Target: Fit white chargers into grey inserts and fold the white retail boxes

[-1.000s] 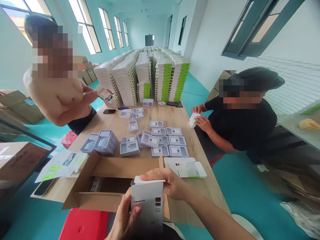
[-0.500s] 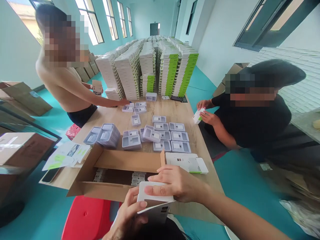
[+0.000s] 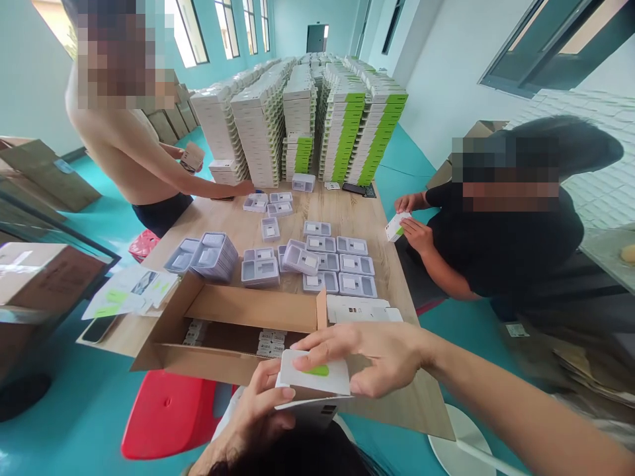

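Note:
My left hand [image 3: 265, 403] grips a white and green cardboard box [image 3: 317, 378] at its left side, close to my body. One end flap of the box stands out toward me, and small dark print shows on that side. My right hand [image 3: 367, 357] lies over the top and right edge of the box, fingers stretched out and thumb apart. Beyond the hands sits an open brown carton [image 3: 258, 311] with small white printed packs [image 3: 272, 342] inside. Flat white box blanks [image 3: 360, 309] lie to the right of the carton.
Plastic trays [image 3: 347, 264] spread over the table [image 3: 397, 297], with a tray stack [image 3: 214, 258] at left. Tall box stacks [image 3: 297, 112] stand at the far end. Co-workers stand left and sit right, the right one holding a box [image 3: 397, 226]. A red stool [image 3: 169, 416] is below.
My right thumb has come off the box top to its right edge, baring a green patch. My view has tilted slightly downward. The left hand keeps its hold.

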A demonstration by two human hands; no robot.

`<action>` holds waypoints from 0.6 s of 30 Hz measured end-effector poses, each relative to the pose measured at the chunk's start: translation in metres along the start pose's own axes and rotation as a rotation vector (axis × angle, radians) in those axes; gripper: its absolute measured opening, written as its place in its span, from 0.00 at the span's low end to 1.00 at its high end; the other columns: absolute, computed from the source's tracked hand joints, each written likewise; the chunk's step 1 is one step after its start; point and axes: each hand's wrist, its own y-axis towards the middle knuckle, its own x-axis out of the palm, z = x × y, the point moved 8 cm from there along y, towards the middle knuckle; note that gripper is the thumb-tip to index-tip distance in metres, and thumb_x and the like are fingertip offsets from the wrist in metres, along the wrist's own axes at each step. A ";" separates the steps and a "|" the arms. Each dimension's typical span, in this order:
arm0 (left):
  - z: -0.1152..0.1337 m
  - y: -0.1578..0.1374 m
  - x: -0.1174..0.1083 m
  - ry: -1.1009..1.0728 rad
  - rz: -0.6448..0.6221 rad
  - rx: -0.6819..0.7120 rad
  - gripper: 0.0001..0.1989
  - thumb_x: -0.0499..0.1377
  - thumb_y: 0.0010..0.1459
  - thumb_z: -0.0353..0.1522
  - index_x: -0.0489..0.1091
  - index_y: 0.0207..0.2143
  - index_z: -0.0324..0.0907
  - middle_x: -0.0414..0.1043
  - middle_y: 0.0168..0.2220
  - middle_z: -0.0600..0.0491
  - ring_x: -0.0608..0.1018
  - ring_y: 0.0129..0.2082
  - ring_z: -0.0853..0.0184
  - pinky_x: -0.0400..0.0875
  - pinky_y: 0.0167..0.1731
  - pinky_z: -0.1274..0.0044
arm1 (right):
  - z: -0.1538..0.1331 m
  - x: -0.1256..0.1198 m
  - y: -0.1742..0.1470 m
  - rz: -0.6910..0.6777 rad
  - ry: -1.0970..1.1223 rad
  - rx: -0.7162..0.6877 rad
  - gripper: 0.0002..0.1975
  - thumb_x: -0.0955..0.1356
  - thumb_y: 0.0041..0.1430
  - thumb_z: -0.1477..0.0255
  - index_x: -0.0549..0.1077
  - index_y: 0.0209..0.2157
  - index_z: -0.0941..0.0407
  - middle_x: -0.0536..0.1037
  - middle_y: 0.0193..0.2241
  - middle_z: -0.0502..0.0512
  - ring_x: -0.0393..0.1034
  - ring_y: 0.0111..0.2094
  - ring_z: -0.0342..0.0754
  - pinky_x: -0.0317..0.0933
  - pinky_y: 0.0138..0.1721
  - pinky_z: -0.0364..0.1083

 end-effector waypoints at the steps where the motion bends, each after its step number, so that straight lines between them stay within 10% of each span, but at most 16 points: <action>1: -0.001 -0.002 0.002 -0.004 -0.003 -0.028 0.22 0.52 0.70 0.38 0.60 0.65 0.56 0.65 0.57 0.48 0.80 0.48 0.65 0.80 0.45 0.75 | -0.001 0.000 0.003 -0.008 0.045 0.032 0.29 0.68 0.58 0.69 0.72 0.62 0.55 0.67 0.67 0.61 0.63 0.65 0.58 0.59 0.60 0.55; 7: -0.006 -0.014 0.005 -0.024 0.199 -0.294 0.17 0.52 0.67 0.46 0.65 0.58 0.68 0.65 0.53 0.51 0.81 0.42 0.61 0.79 0.39 0.69 | -0.011 -0.003 0.027 0.223 0.067 0.190 0.04 0.72 0.61 0.70 0.77 0.37 0.55 0.77 0.39 0.51 0.72 0.39 0.45 0.64 0.41 0.43; 18: -0.008 -0.022 0.007 0.016 0.179 -0.306 0.18 0.58 0.65 0.43 0.67 0.57 0.69 0.58 0.61 0.50 0.77 0.34 0.68 0.74 0.28 0.75 | -0.010 0.001 0.033 0.137 -0.168 0.458 0.07 0.66 0.64 0.77 0.66 0.42 0.52 0.65 0.22 0.39 0.58 0.20 0.39 0.50 0.25 0.41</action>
